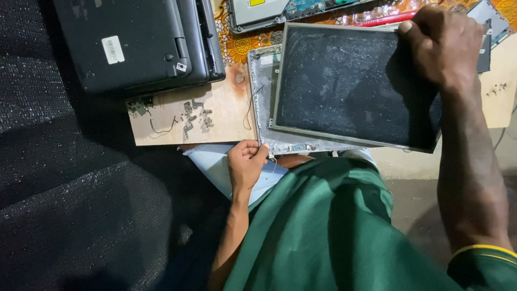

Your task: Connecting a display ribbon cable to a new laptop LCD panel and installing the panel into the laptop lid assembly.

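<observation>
One screen panel, dusty, lifted off one grey lid shell. Right hand fingers clamped on panel's top right corner. Left hand pinches shell's near edge. One closed black laptop left of panel; loose hinges and screws between, count unclear.

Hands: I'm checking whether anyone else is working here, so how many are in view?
2. The left hand pinches at the lid frame's lower edge; the right hand grips the screen panel's top right corner.
</observation>
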